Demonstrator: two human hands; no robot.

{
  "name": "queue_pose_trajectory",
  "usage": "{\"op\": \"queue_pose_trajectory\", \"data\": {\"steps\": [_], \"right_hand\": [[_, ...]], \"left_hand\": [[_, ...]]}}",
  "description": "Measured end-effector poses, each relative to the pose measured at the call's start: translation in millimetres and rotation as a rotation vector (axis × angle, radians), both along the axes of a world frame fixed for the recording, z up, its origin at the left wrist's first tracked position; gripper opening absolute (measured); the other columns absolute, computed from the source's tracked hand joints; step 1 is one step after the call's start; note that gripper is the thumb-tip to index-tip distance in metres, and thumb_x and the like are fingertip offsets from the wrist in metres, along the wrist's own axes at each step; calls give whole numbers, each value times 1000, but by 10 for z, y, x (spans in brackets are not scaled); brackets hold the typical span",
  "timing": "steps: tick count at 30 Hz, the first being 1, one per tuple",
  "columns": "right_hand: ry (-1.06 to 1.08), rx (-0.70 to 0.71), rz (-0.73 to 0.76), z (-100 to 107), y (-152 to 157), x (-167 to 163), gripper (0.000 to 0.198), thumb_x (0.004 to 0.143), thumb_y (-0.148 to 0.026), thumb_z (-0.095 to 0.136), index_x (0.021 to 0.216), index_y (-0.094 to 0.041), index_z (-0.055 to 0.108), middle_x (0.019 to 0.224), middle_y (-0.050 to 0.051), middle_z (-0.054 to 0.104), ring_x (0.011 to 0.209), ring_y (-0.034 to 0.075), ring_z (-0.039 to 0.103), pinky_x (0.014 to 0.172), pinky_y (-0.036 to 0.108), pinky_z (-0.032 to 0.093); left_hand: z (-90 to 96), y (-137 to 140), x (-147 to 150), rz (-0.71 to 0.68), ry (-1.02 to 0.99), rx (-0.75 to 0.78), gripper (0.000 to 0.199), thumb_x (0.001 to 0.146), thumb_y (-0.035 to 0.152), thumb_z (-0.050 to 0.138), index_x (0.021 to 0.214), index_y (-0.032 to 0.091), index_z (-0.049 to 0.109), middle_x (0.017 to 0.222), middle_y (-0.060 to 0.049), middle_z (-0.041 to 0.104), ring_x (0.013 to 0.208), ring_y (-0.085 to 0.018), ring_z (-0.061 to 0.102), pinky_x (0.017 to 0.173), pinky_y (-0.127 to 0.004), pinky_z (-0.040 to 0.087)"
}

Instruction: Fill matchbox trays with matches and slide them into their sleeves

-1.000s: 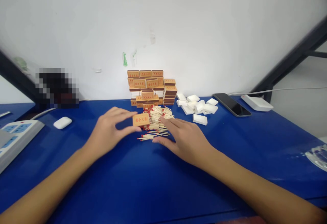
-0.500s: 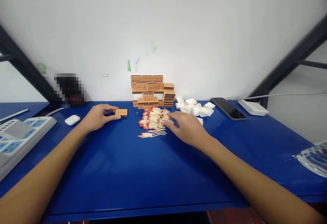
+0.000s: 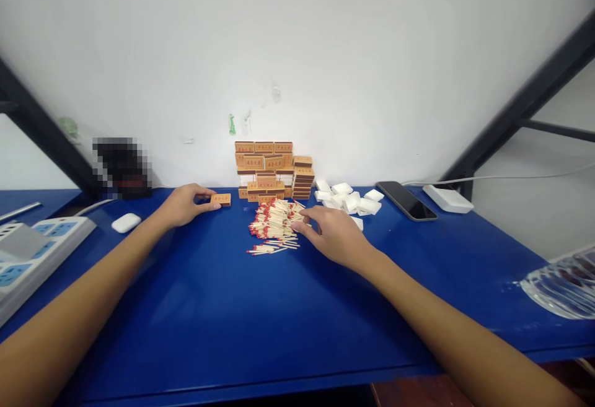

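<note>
At left of centre, my left hand point(image 3: 186, 204) grips the end of an orange matchbox point(image 3: 220, 200) between thumb and fingers, at the tabletop. A heap of red-tipped matches point(image 3: 275, 218) lies in the middle, with some loose ones along its near side. My right hand point(image 3: 332, 233) is at the heap's right edge, its thumb and curled fingers around the pale match ends; how many it grips is hidden. Behind the heap, orange matchboxes point(image 3: 264, 162) are stacked against the wall, beside a shorter stack point(image 3: 304, 179).
White small trays point(image 3: 351, 201) lie piled right of the stacks. Farther right are a black phone point(image 3: 406, 201), a white box point(image 3: 449, 199) and a clear ridged plastic object point(image 3: 562, 286). A power strip point(image 3: 41, 252) and a white earphone case point(image 3: 126, 223) are at left on the blue table point(image 3: 242, 326).
The whole view has shifted slightly. My left hand has moved the matchbox a little toward the wall and the stack. My right hand stays at the heap's right edge.
</note>
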State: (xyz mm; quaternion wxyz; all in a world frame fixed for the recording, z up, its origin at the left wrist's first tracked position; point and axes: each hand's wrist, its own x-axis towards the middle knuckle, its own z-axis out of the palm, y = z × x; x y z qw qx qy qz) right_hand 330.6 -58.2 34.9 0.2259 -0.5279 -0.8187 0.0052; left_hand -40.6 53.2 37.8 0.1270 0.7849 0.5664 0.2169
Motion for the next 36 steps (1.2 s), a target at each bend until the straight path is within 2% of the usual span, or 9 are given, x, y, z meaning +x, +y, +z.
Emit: {"op": "queue_pose_trajectory", "data": {"steps": [4,8,14,18,22,26,29,33,36], "right_hand": [[3,14,0,1,9,11,34,104,-48,57,101,-19,75,87,7,75,70,18,65,62,31,38],[20,13,6,10,7,14,36,105,-50,57,99,-19,75,86,6,75,70,18,65,62,31,38],[57,-9,24,14,1,16,34,104,-47,58,95,-19,74,85,5,73,70,17,62,63,30,37],[67,-22,34,26,-4,10,35,105,-47,56,94,-19,74,85,5,72,71,17,61,63,30,36],[67,-22,36,35,-8,13,34,105,-45,56,93,-19,73,85,5,72,72,17,61,64,30,36],[60,3,24,51,3,38,31,104,-44,57,94,-19,73,86,6,74,71,17,61,63,30,36],[59,15,1,73,19,58,29,103,-41,56,94,-19,74,87,6,75,69,17,61,63,31,37],[49,24,-20,146,70,165,24,101,-34,57,97,-20,75,94,7,77,75,19,65,67,32,41],[17,81,-105,255,146,394,24,99,-33,56,98,-20,76,97,7,78,76,21,66,70,33,43]], "left_hand": [[30,206,15,7,8,1,53,73,70,71,101,26,83,102,-5,82,96,-29,71,86,-34,52],[-52,338,66,57,-12,55,58,73,66,71,107,20,79,100,-9,80,93,-28,70,84,-36,53],[-171,379,186,99,-53,121,59,80,55,71,123,15,72,108,-12,79,95,-25,71,89,-35,55],[-185,388,322,86,-58,140,54,82,49,70,124,15,70,106,-11,79,93,-24,71,90,-35,56],[-158,360,380,80,-44,153,52,83,49,70,123,16,71,105,-10,79,93,-24,72,87,-34,56],[-83,236,343,103,-6,178,52,86,53,67,122,17,71,110,-12,78,97,-27,72,89,-37,56],[-15,22,327,137,27,230,54,89,54,62,125,13,70,110,-15,77,102,-32,71,92,-43,53],[30,-341,353,58,56,227,46,92,55,60,115,18,74,104,-10,78,91,-27,71,85,-37,54],[46,-514,369,-15,90,203,42,92,56,60,109,21,76,94,-7,79,83,-25,71,77,-35,53]]}}
